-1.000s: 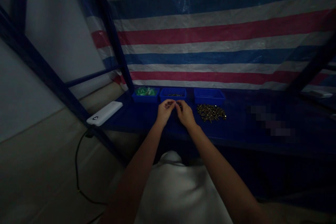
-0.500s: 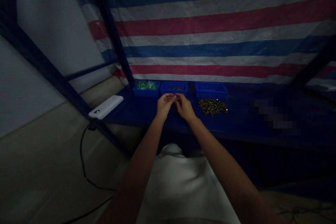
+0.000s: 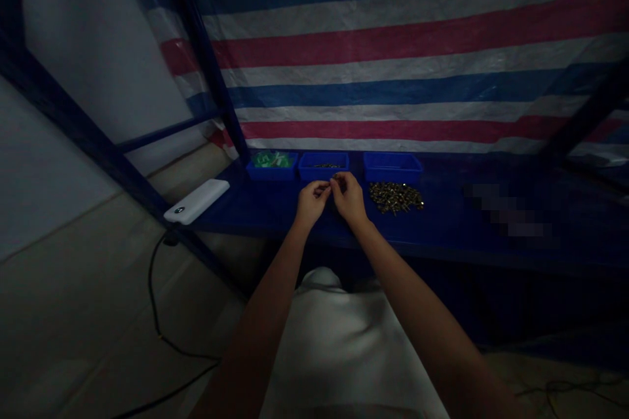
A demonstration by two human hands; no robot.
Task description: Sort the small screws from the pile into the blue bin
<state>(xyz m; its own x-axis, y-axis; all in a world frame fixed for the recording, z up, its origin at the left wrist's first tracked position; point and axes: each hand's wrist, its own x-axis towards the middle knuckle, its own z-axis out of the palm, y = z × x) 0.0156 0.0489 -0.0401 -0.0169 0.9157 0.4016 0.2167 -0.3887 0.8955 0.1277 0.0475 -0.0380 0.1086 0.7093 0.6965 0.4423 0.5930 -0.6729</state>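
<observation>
My left hand [image 3: 311,201] and my right hand [image 3: 348,197] meet fingertip to fingertip above the blue shelf. Both are closed in a pinch; whatever is between the fingers is too small and dark to name. To the right of my right hand lies a pile of small brass-coloured metal pieces [image 3: 396,198]. Just beyond the hands stands a blue bin [image 3: 308,175] with small metal parts in its bottom. Left of it is a blue bin [image 3: 263,173] holding green and clear plastic packaging [image 3: 270,160]. Another blue bin [image 3: 393,175] stands behind the brass pile.
A white power bank-like box [image 3: 197,201] rests at the shelf's left end, with a black cable [image 3: 153,301] hanging nearby. Blue metal posts [image 3: 204,46] frame the left side. A striped plastic sheet [image 3: 383,46] hangs behind the shelf [image 3: 442,222]. A blurred-out item lies at the right.
My left hand's fingers have curled in more, and my right hand has turned slightly, its fingers a little raised. The hands stay together over the same spot; the view has shifted slightly.
</observation>
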